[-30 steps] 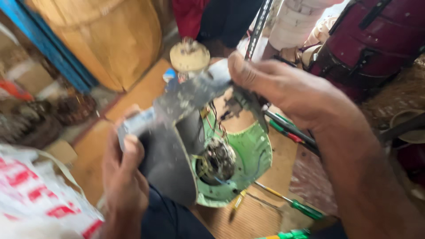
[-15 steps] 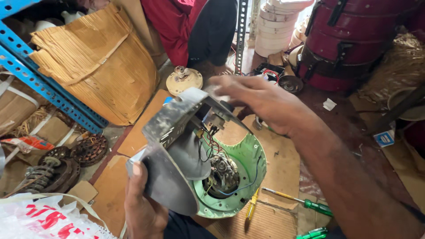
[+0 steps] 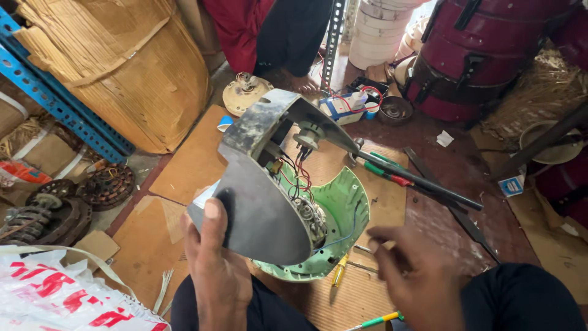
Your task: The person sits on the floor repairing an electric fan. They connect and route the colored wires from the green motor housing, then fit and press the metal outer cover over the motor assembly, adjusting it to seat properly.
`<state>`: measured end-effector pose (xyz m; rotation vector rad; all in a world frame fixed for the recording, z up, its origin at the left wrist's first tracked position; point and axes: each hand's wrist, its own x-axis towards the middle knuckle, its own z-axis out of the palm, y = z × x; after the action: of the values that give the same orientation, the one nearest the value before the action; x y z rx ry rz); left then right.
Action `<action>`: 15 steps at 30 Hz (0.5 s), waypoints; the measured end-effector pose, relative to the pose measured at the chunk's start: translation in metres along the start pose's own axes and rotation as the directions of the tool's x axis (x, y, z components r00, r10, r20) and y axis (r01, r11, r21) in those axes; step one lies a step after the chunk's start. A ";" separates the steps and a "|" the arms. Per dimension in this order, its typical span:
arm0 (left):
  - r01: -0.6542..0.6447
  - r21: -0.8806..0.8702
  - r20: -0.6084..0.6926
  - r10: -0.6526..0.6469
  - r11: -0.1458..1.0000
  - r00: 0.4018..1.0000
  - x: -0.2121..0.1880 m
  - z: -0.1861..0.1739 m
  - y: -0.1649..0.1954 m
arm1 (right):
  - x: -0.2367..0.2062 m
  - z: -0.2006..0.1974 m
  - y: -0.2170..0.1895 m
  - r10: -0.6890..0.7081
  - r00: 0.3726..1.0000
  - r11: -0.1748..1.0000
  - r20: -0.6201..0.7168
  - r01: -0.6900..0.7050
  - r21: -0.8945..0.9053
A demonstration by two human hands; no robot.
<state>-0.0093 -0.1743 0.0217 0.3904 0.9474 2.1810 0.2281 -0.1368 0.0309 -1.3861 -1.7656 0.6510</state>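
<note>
The opened fan motor housing [image 3: 269, 184], wiring exposed, is being gripped by the left hand [image 3: 214, 270]; the right hand [image 3: 410, 270], loosely curled and empty, is being lowered toward a screwdriver [image 3: 339, 271]; reassembly seemingly remains.

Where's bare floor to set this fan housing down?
Bare cardboard between the wrapped bundle and the grey housing in the left hand. Crowded by the right hand: screwdrivers, metal bar.

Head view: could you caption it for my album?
Left hand holds an opened grey-and-green fan housing with its wires showing; right hand hovers over cardboard.
</note>
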 end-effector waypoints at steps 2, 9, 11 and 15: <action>0.009 0.023 -0.020 -0.009 1.000 1.000 -0.001 0.000 0.003 | -0.008 0.015 -0.008 0.226 0.971 0.971 0.083 -0.231 0.056; 0.028 -0.010 -0.015 -0.028 1.000 0.999 0.003 -0.009 0.008 | -0.009 0.051 -0.022 0.376 0.925 0.887 0.058 -0.377 0.265; -0.002 -0.005 0.001 0.002 1.000 1.000 0.006 -0.011 0.007 | -0.012 0.056 -0.021 0.294 0.956 0.909 -0.003 -0.279 0.309; 0.034 -0.006 -0.025 -0.034 0.999 0.999 0.007 -0.013 0.005 | -0.013 0.061 -0.013 0.319 0.947 0.884 -0.025 -0.288 0.369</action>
<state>-0.0231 -0.1783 0.0163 0.3428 0.9552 2.1613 0.1721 -0.1487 0.0030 -1.4148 -1.2872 1.0148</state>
